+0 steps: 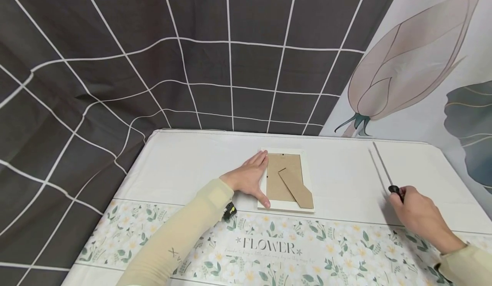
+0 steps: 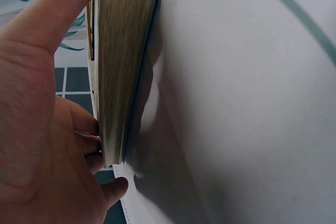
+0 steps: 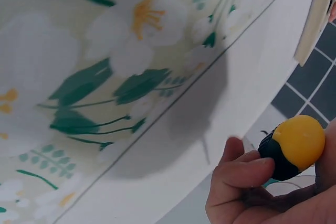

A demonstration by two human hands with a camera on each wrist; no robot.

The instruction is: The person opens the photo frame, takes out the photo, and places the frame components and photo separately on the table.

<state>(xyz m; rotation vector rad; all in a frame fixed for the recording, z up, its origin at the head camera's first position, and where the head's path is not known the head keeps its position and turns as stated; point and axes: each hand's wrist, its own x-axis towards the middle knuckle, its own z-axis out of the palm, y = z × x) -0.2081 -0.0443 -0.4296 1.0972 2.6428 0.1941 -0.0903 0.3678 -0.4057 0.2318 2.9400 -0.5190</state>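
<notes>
A picture frame (image 1: 283,183) lies face down on the table, showing its brown backboard, a slanting stand leg (image 1: 297,190) and a pale border. My left hand (image 1: 250,178) rests along its left side, thumb spread towards the near corner and fingers towards the far one. In the left wrist view, the wood-grained side of the frame (image 2: 126,51) runs beside that hand. Off to the right, my right hand (image 1: 419,211) grips a screwdriver (image 1: 394,188) above the table, its long shaft pointing away. Its handle (image 3: 302,142) has a yellow end and a dark body in the right wrist view.
A white tablecloth (image 1: 192,158) with a floral band lettered FLOWER covers the table. Behind it and to the left hangs a dark cloth (image 1: 211,64) with white grid lines. A pale curtain with a large flower print (image 1: 407,59) hangs at the right.
</notes>
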